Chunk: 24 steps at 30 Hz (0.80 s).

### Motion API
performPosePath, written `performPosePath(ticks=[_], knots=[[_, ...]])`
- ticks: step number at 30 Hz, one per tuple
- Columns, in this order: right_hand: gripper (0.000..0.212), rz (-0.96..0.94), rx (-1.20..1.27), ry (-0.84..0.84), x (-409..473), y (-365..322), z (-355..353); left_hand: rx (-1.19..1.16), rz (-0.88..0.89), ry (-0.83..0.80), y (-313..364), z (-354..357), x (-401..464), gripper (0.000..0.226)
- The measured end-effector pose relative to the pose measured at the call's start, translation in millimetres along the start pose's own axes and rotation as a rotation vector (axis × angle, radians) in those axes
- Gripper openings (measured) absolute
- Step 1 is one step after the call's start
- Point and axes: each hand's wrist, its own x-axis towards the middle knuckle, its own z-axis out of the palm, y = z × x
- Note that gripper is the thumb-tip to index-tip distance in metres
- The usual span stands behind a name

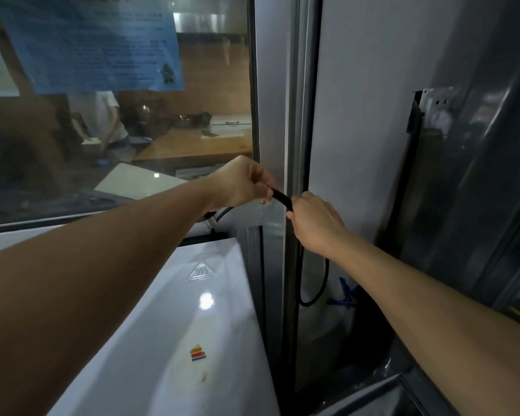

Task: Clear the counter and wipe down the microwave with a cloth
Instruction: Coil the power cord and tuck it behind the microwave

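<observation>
Here, closest to the camera, lies the white top of the microwave (pixel 174 340), glossy, with a small hot-surface mark, a coloured sticker and a little brownish stain near the front edge; no cloth is visible anywhere in this view. Both forearms reach forward over it. The left hand (pixel 242 184) has its fingers curled and pinches one end of a short stretch of black cable (pixel 281 199), and the right hand (pixel 315 222) grasps the same cable just beside it, fingers closed around it, so the two hands are almost touching. Below the right wrist the cable hangs down in a loop in the dark gap between the microwave and the grey panel (pixel 357 115). I judge that the step in hand belongs to clearing: the person is handling the power cord behind the appliance, perhaps to gather it or move it away, and the wiping is not yet begun. The next move probably calls for a steady pull or fold of the cord without catching it on the metal frame (pixel 275 115), and then for fetching a cloth. Farther away, on the right panel, is a wall socket (pixel 437 111). On the left is a window (pixel 117 160) with a blue paper notice (pixel 96 43), and behind the glass another room with a wooden counter.
</observation>
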Motion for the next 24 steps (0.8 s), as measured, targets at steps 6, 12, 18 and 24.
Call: performPosePath(ticks=[6,12,18,24], knots=[[0.017,0.035,0.119,-0.002,1.6,16.9,2.0,0.169,-0.064,-0.11,-21.5,-0.9,-6.4,0.009],[0.019,0.124,0.256,0.001,-4.9,30.0,20.5,0.33,-0.133,-0.215,-53.7,-1.0,-11.9,0.012],[0.013,0.186,0.424,0.054,-6.5,30.6,50.3,0.308,-0.112,-0.118,-63.8,2.9,-10.7,0.019],[0.015,0.241,0.462,0.148,-2.3,26.0,76.9,0.319,-0.093,0.073,-70.3,16.7,-12.8,0.025]])
